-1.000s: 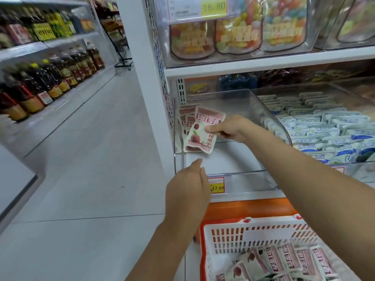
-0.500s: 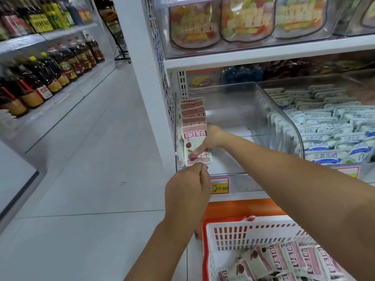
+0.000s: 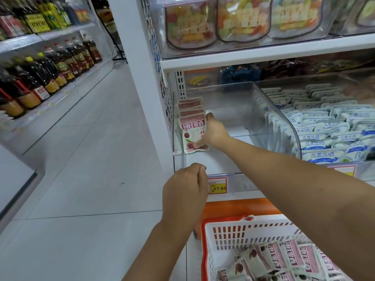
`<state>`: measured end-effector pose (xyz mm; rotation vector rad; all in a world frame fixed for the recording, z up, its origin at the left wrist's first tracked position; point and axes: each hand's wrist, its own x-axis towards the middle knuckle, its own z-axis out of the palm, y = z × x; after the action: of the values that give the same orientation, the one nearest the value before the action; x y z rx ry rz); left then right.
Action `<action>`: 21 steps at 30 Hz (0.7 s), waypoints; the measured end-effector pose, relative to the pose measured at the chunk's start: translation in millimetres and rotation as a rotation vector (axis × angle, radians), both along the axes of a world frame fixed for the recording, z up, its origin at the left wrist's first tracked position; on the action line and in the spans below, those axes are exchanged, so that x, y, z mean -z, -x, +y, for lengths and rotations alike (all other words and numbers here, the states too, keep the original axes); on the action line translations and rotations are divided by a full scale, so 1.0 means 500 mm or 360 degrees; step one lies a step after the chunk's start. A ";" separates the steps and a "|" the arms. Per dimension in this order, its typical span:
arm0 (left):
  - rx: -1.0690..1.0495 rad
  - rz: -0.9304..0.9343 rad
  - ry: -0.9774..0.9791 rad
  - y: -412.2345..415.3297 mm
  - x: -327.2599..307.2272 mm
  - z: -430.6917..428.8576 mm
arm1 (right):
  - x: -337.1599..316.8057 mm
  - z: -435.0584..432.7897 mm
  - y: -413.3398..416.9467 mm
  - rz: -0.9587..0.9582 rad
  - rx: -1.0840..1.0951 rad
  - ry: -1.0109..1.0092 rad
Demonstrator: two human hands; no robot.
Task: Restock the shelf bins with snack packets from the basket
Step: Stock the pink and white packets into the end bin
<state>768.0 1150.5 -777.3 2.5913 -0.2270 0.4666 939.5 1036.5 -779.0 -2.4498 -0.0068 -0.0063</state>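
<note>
Our right hand pinches the upright snack packet by the shelf bin's left wall; the empty, curled left hand is nearer the basket.

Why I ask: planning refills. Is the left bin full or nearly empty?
Nearly empty: bin holds one row of packets at left, rest bare.

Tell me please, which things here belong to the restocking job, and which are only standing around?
For the job: pink snack packets, clear bin, basket, right hand gripping the packets.
Only around: oil bottles, blue-white packets, candy pouches, price tag.
</note>
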 end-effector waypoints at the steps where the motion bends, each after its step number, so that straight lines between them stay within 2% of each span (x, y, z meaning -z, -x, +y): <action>1: -0.0003 -0.0021 0.0001 0.001 0.002 -0.001 | 0.004 0.000 0.002 0.0059 -0.0001 0.0024; 4: -0.0013 -0.0026 0.0006 0.005 0.001 -0.003 | 0.009 -0.001 0.007 0.0178 0.0023 0.0114; 8: 0.0009 0.0113 -0.0046 0.005 -0.008 0.000 | -0.002 -0.004 0.017 0.0229 0.0085 0.0086; 11: 0.0013 -0.0005 0.0034 0.019 -0.011 0.004 | -0.032 -0.012 0.037 0.0216 0.0161 -0.0012; 13: 0.0067 -0.0225 0.0100 0.032 -0.007 0.007 | -0.062 -0.024 0.071 0.0084 0.0137 -0.0091; 16: 0.0219 -0.0435 0.0097 0.065 0.006 0.010 | -0.090 -0.059 0.170 -0.0376 -0.0043 0.0000; 17: 0.0269 -0.0381 0.0093 0.080 0.008 0.010 | -0.090 -0.074 0.212 -0.0542 -0.0114 0.0033; 19: 0.0296 -0.0067 -0.0007 0.111 0.018 0.008 | -0.074 -0.102 0.296 -0.0749 -0.0246 0.0006; 21: 0.0317 0.0332 -0.0253 0.132 0.047 0.007 | -0.035 -0.128 0.374 -0.0714 -0.0357 -0.0003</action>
<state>701.7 1154.1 -800.6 2.7104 -0.4602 0.1096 752.5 972.7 -761.7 -2.3817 -0.4771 -0.4544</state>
